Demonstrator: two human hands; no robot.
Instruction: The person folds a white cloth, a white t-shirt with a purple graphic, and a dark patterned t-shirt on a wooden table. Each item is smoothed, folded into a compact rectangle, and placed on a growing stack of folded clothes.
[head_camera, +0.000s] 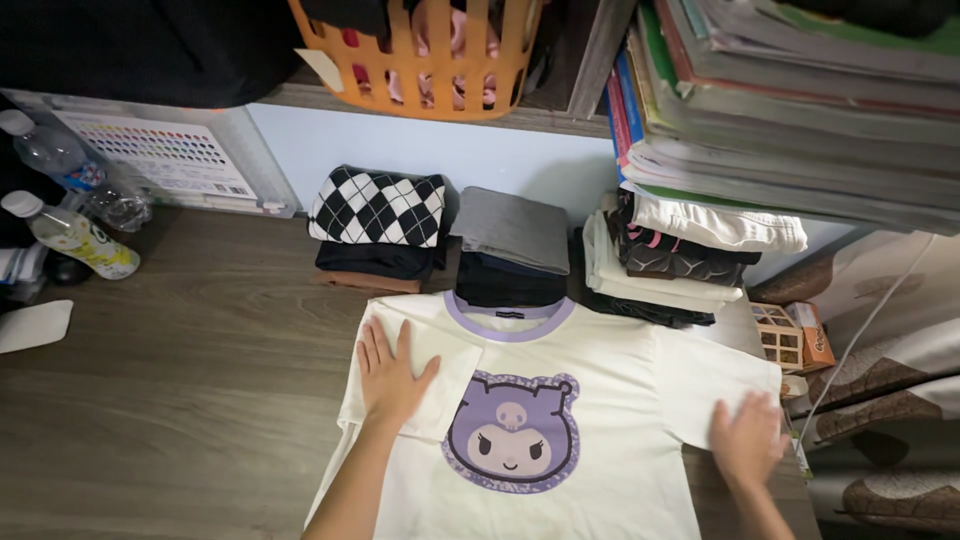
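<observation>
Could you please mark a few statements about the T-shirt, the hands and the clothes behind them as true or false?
1. The left hand lies flat on the folded-in sleeve of the cream T-shirt. True.
2. The right hand holds a bottle. False: it rests on the shirt's other sleeve.
3. The orange basket sits on the floor. False: it stands on the shelf above.
4. Folded clothes are stacked behind the shirt. True.
</observation>
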